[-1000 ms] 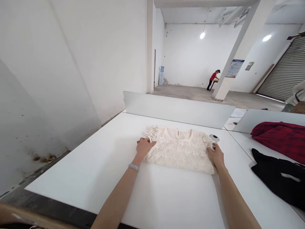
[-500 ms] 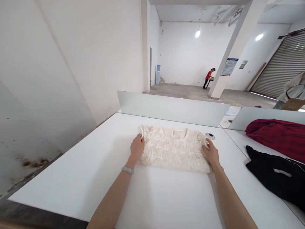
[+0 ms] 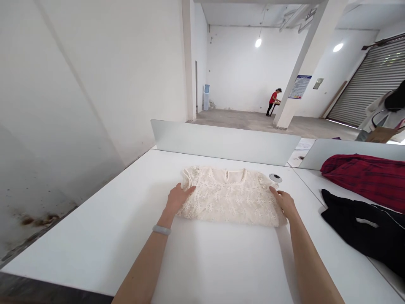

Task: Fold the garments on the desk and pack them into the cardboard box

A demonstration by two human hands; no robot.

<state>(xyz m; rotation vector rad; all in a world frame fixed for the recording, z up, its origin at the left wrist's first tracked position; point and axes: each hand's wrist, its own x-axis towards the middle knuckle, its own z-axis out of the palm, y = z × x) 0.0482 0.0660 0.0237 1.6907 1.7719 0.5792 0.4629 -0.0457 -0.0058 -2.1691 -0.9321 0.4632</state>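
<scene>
A cream lace blouse (image 3: 228, 198) lies folded into a wide rectangle on the white table (image 3: 136, 219), its round neckline and small keyhole opening at the far side. At its left edge is my left hand (image 3: 179, 198), a grey bangle (image 3: 161, 229) on the wrist. The thumb rests on the lace and stands apart from the index finger. My right hand (image 3: 284, 202) is at the right edge, its thumb tip touching the cloth near the short sleeve and its fingers along the side. Some fingertips of both hands are hidden. Neither hand visibly pinches the fabric.
A frosted divider (image 3: 221, 141) borders the table's far edge. A round cable hole (image 3: 276, 178) lies beyond the blouse's right corner. To the right are a black garment (image 3: 351, 223) and a red plaid garment (image 3: 363, 177). Far back, a person in red (image 3: 273, 101) stands beside a pillar.
My fingers have loosened from the two sleeve edges and spread; the left sleeve now lies flatter and wider. The view has shifted slightly, and more of a dark shape shows at far right.
</scene>
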